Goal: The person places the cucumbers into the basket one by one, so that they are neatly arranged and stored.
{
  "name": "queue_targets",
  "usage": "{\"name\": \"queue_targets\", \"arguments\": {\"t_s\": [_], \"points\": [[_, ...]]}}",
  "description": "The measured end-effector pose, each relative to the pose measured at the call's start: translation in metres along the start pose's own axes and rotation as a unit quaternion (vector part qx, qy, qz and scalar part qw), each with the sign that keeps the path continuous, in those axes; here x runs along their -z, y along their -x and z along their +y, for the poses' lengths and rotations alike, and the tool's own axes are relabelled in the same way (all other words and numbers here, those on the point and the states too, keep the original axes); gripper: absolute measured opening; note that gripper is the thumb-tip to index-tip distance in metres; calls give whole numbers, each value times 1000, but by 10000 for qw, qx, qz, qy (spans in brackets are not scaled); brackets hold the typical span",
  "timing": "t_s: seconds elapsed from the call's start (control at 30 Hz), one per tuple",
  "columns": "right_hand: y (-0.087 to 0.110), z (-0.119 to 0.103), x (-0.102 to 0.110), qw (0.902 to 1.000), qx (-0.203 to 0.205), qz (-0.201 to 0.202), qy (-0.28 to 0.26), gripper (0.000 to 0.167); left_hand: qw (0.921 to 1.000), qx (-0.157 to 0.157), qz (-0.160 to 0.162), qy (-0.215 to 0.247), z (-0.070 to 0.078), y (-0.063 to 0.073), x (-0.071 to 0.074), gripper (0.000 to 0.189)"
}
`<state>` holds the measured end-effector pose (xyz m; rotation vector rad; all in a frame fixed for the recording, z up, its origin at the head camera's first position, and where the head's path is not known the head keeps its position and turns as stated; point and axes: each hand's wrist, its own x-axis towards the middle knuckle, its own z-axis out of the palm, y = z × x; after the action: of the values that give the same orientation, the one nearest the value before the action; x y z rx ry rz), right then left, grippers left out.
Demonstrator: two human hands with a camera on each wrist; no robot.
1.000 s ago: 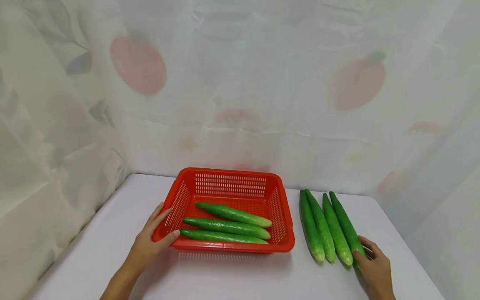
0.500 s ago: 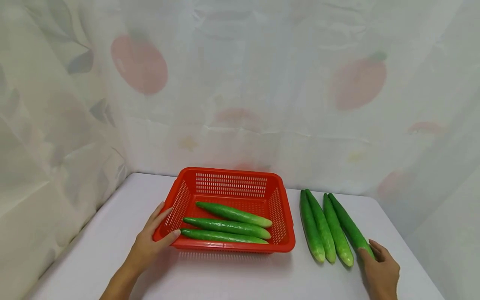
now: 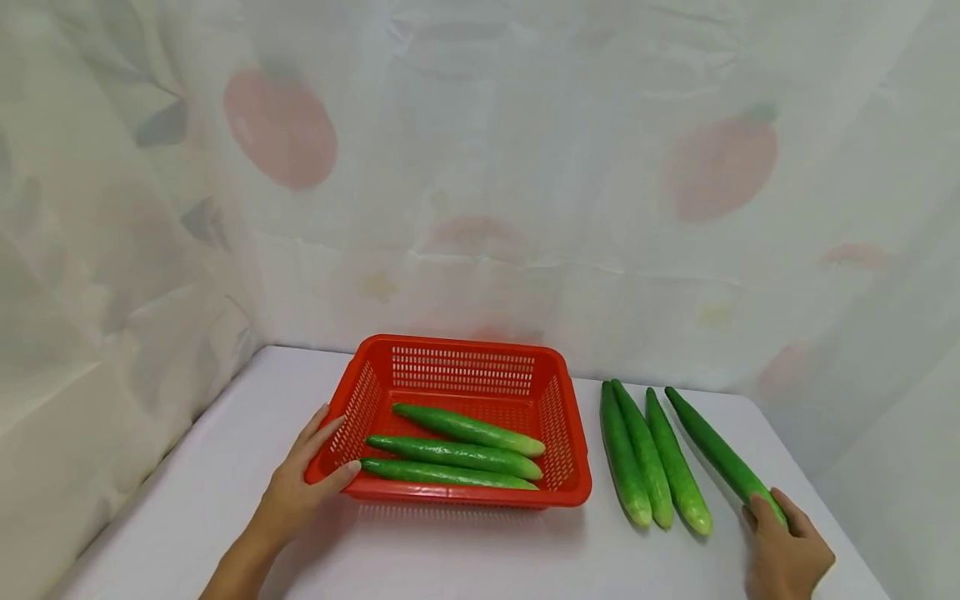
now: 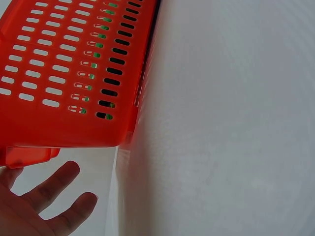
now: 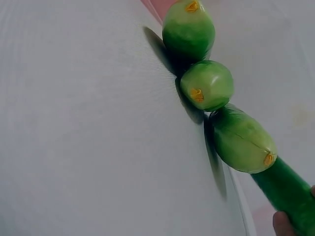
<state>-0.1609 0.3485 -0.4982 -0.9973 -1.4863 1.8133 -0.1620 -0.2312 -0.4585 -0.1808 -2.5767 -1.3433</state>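
My right hand [image 3: 791, 546] grips the pale near end of a long green cucumber [image 3: 720, 450], its far tip pointing to the back. In the right wrist view, the gripped cucumber [image 5: 283, 189] shows at the lower right with a fingertip [image 5: 282, 223] against it. My left hand [image 3: 296, 483] rests at the left front corner of a red plastic basket [image 3: 573, 450], fingers fairly straight on its rim. The left wrist view shows the fingers [image 4: 59, 182] spread below the basket's wall [image 4: 64, 123]. Three cucumbers [image 3: 453, 452] lie crosswise inside the basket.
Three more cucumbers [image 3: 648, 454] lie side by side on the white tabletop [image 3: 465, 558], between the basket and my right hand. Pale printed fabric [image 3: 480, 167] hangs behind the table and along both sides.
My right hand has moved right with the gripped cucumber, whose near end swung away from the other three, widening the gap. My left hand and the basket have stayed in place.
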Motion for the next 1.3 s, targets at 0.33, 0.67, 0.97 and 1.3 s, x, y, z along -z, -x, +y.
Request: {"name": "queue_targets", "arguments": {"t_s": [0.33, 0.67, 0.97, 1.3], "points": [[7, -22, -7, 9978, 449, -272, -402, 49, 10000, 61, -38, -3, -1, 0, 0, 64], [26, -51, -15, 9905, 781, -761, -839, 45, 10000, 64, -20, 73, -3, -2, -2, 65], [42, -74, -20, 9760, 976, -1316, -1433, 42, 9994, -8, -29, 354, -1, 0, 0, 65], [57, -95, -28, 9587, 1191, -2111, -1487, 40, 9995, 33, -53, 313, 0, 0, 1, 66]]}}
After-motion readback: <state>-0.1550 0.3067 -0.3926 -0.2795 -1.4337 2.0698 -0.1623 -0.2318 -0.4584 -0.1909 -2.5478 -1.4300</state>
